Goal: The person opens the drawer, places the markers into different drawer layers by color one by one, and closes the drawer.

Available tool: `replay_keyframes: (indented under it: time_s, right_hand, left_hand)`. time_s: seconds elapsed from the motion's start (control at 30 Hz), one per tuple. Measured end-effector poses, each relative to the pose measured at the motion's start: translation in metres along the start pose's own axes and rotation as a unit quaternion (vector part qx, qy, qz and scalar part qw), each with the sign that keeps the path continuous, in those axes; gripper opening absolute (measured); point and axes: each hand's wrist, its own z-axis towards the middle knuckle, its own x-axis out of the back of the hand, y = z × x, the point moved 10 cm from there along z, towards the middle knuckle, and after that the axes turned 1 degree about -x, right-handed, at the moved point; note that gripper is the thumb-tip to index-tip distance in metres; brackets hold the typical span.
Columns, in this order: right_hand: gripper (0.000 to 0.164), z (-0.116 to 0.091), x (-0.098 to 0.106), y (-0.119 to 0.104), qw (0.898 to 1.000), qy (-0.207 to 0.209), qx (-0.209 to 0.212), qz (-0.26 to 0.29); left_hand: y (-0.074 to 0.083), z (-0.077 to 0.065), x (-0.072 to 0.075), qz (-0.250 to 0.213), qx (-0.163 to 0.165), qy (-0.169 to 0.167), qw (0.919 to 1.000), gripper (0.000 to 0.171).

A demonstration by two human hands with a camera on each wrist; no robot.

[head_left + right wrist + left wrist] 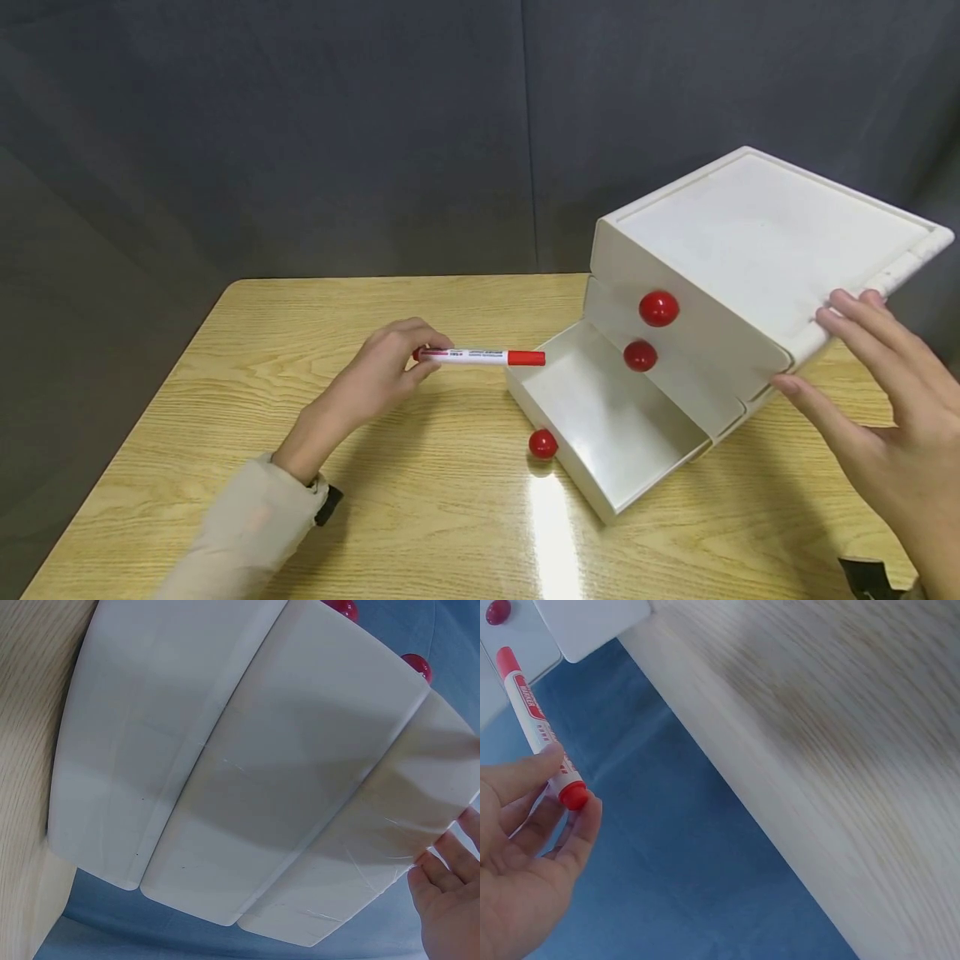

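My left hand (382, 371) pinches a marker (487, 357) by its rear end, between thumb and fingers. The marker has a white barrel and a red cap, which points right, toward the pulled-out drawer. In the left wrist view the marker (532, 712) slants up from the fingertips. On the right stands a white drawer unit (765, 242) with round red knobs. Its bottom drawer (615, 417) is out, and its bare floor shows. My right hand (892, 400) rests with extended fingers along the unit's near top edge, the thumb at the side.
Two red knobs, the top knob (658, 308) and the middle knob (640, 356), stick out from closed drawers. The bottom knob (543, 444) juts over the wooden table (450, 517). Behind the table hangs a dark curtain (375, 142).
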Motion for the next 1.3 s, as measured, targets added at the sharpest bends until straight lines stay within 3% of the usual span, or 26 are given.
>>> replay_keyframes:
  time_s: [0.5, 0.8, 1.3]
  right_hand:
    - [0.075, 0.002, 0.0, -0.005, 1.0, 0.006, 0.003, 0.01]
    - [0.075, 0.001, -0.001, -0.001, 1.0, -0.012, -0.003, -0.008]
    - [0.075, -0.002, -0.002, 0.006, 1.0, -0.023, -0.006, -0.018]
  left_hand:
    - [0.033, 0.017, -0.016, -0.011, -0.061, -0.018, 0.9979, 0.019]
    - [0.049, 0.025, -0.03, 0.008, -0.086, -0.041, 0.9954, 0.02]
    - [0.073, 0.038, -0.051, 0.0, -0.098, -0.086, 0.9914, 0.024]
